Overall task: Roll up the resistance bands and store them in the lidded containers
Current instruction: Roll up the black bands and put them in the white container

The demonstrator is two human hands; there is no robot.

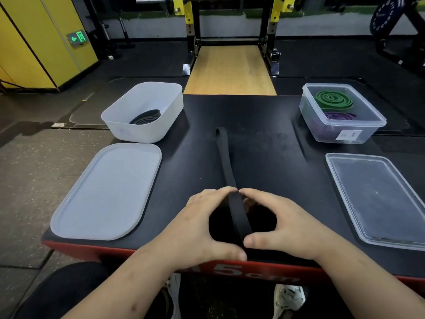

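Note:
A black resistance band [224, 157] lies stretched away from me down the middle of the black platform top [264, 146]. Its near end is partly rolled into a coil between my hands. My left hand [197, 224] and my right hand [285, 226] curl round the coil from either side, fingertips meeting over the band. A frosted white container [138, 132] at the back left holds a rolled black band [146, 117]. A clear container [310, 116] at the back right holds a rolled green band [332, 100] and a rolled purple band [340, 116].
The frosted lid [108, 192] lies flat at the near left and the clear lid [377, 199] at the near right. The platform's red front edge [92, 249] is just below my wrists. A squat rack and wooden floor strip [230, 70] stand beyond.

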